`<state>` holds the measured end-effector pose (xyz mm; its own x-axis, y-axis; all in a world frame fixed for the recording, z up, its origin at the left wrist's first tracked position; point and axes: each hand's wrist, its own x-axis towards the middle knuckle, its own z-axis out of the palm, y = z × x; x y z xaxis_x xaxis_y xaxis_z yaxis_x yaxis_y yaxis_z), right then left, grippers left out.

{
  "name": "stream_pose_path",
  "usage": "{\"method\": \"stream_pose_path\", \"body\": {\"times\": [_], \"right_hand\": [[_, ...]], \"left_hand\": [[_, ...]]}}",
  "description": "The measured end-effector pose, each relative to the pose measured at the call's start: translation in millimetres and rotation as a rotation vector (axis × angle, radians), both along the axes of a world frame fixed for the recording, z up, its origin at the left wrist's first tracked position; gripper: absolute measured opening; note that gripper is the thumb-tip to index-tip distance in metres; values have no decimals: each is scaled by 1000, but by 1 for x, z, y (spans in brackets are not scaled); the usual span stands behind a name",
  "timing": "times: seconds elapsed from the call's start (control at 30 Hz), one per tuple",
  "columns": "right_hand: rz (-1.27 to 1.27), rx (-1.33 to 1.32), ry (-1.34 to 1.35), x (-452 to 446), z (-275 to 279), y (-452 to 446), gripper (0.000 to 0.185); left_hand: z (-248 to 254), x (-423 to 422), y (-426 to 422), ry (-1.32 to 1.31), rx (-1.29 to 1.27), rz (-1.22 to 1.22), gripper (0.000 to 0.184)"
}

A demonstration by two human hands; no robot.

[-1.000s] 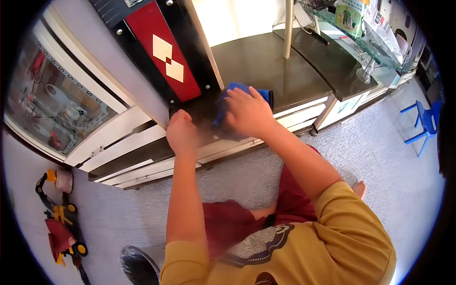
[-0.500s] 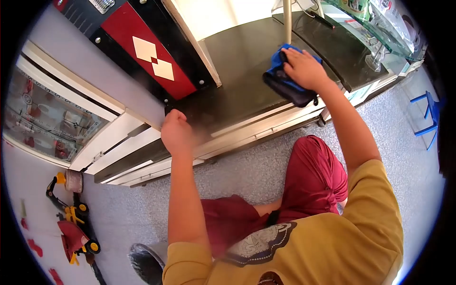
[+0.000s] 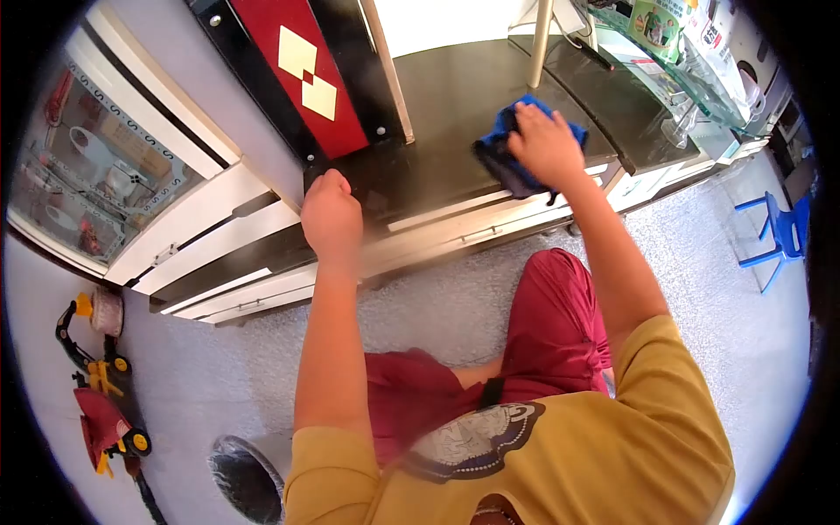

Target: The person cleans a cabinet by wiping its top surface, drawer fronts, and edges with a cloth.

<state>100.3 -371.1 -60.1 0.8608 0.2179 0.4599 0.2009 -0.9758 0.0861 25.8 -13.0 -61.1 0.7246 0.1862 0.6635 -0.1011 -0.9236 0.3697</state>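
My right hand (image 3: 549, 150) presses a blue and black cloth (image 3: 525, 185) onto the dark cabinet top (image 3: 437, 96), near its front edge. The fingers bend over the bunched fabric, and part of the cloth hangs towards the edge. My left hand (image 3: 332, 217) is closed at the lower corner of a black and red panel (image 3: 341, 131) with cream diamond shapes. Whatever those fingers grip, if anything, is hidden.
A pale post (image 3: 539, 52) rises behind the cloth. Glass shelving (image 3: 674, 66) with packets stands right. A glass-fronted cabinet (image 3: 114, 166) is left. On the floor are a toy digger (image 3: 109, 376), a bin (image 3: 249, 477) and a blue chair (image 3: 783, 227).
The view has shifted slightly. My right hand has moved a little left and nearer the front edge with the cloth. My left hand stays closed at the panel's corner.
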Motion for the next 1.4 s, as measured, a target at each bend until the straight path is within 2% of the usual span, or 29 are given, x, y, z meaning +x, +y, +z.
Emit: {"method": "stream_pose_path", "body": {"times": [0.1, 0.3, 0.33, 0.43, 0.47, 0.57, 0.73, 0.83, 0.9, 1.03, 1.1, 1.17, 1.27, 1.37, 1.4], "right_hand": [[174, 46, -124, -36, -6, 63, 56], [521, 142, -135, -94, -6, 178, 67], [581, 205, -214, -99, -13, 187, 55], [691, 244, -351, -93, -29, 179, 48], [709, 260, -317, -94, -33, 171, 49], [614, 162, -249, -89, -37, 132, 50], [371, 257, -404, -83, -56, 28, 52], [167, 411, -515, -82, -69, -22, 74], [8, 642, -549, -90, -80, -35, 77], [-61, 939, -383, -111, -111, -13, 75], [3, 791, -345, -117, -132, 11, 76], [75, 760, -292, -128, -131, 44, 75], [171, 612, -286, -137, -136, 86, 59], [205, 402, -41, -153, -113, 125, 54], [259, 390, -54, -155, -114, 134, 55]], "left_hand": [[1, 0, 0, -11, -4, 0, 9], [-4, 3, 10, 52, 2, 13, 13], [-5, 4, 11, 52, 0, 13, 13], [-3, 3, 13, 36, -2, -18, 10], [-3, 2, 12, 38, 1, -19, 10], [0, -1, 10, 86, -4, 3, 9], [3, -2, 6, 117, 2, 23, 9], [4, -1, 3, 130, 19, 51, 10], [5, -1, 0, 141, 12, 68, 10], [0, 3, 3, 126, 43, 74, 9], [2, 1, 2, 118, 42, 68, 9], [5, 0, -1, 131, 26, 71, 10], [6, -1, -3, 133, 19, 69, 10], [5, -1, -1, 107, 34, 52, 10], [5, -1, -1, 97, 43, 46, 11]]}}
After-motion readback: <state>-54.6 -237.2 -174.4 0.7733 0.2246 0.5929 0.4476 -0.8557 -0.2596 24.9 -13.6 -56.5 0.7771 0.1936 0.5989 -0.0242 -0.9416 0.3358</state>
